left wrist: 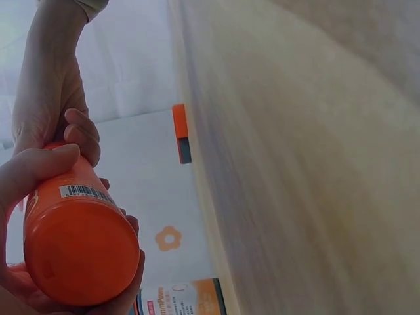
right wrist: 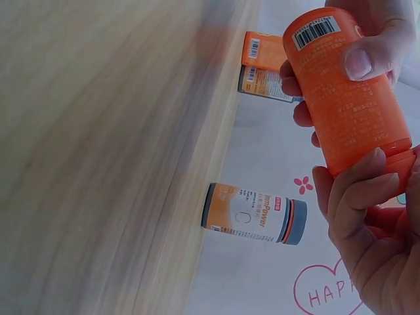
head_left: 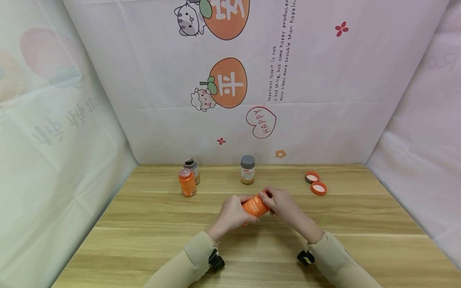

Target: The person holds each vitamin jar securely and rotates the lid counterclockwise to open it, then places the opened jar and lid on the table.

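An orange bottle (head_left: 255, 206) with white print is held tilted above the table between both hands. My left hand (head_left: 234, 213) grips its body, with the thumb laid along the side in the left wrist view. At the other end, my right hand (head_left: 283, 205) has curled fingers round the orange cap (right wrist: 398, 164), still at the bottle's mouth. The bottle's round base (left wrist: 82, 252) faces the left wrist camera, with a barcode label (left wrist: 86, 192) just above it. Part of the cap is hidden by the right fingers.
A grey-capped bottle (head_left: 247, 170) stands at the back middle. Back left, an uncapped orange bottle (head_left: 187, 184) stands before an uncapped grey-and-orange one (head_left: 197, 173). Two loose caps, one dark-edged cap (head_left: 311, 177) and one orange cap (head_left: 318, 189), lie at the right. White printed cloth surrounds the wooden table (head_left: 151, 236).
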`<state>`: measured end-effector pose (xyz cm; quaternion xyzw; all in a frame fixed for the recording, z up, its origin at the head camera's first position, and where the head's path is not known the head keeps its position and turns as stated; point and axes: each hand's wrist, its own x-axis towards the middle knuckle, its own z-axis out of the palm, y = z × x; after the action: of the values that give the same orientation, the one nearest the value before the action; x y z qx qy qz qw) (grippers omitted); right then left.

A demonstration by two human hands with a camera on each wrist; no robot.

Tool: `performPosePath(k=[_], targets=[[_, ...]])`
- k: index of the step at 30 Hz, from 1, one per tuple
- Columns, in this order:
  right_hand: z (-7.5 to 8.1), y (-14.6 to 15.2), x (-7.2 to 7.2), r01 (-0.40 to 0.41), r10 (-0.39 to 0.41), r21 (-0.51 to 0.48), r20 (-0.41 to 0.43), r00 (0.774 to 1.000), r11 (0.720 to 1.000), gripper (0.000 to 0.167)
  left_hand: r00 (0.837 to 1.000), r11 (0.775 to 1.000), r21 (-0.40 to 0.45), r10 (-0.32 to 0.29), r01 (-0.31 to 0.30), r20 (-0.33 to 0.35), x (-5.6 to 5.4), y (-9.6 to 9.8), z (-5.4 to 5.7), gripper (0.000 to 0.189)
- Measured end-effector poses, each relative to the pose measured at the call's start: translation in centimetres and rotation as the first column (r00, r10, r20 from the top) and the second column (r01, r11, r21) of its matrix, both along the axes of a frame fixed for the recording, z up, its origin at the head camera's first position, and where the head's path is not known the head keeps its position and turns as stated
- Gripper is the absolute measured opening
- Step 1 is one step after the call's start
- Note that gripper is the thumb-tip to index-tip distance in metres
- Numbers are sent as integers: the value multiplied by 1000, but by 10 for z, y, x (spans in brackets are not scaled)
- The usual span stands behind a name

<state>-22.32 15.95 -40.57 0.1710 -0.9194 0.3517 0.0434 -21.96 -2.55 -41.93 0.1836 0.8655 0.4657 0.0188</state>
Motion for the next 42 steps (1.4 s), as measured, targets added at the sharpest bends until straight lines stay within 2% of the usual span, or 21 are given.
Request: performPosePath(k=[5, 12, 19, 29, 37, 42], targets=[[0, 1, 0, -3, 3, 1, 1, 1000, 1000, 27, 1000, 1000, -3, 4, -4, 2, 0, 1, 1, 58], [1, 2, 1, -17, 17, 10, -16, 1000, 1000, 30, 1000, 1000, -4, -2, 2, 12, -1, 1, 1, 59], [1, 4, 1, -75, 78, 33, -109, 991, 997, 28, 992, 994, 95, -63, 52, 112, -6, -3, -4, 46], [2, 6, 0, -113, 114, 12, -138, 984, 993, 26, 988, 996, 82, -56, 45, 141, -7, -3, -1, 50], [0, 13, -4, -227, 215, -56, -163, 963, 972, 17, 979, 995, 90, -62, 45, 193, -7, -3, 2, 48], [2, 16, -5, -265, 253, -54, -168, 953, 963, 16, 978, 994, 97, -68, 49, 199, -7, -3, 4, 47]])
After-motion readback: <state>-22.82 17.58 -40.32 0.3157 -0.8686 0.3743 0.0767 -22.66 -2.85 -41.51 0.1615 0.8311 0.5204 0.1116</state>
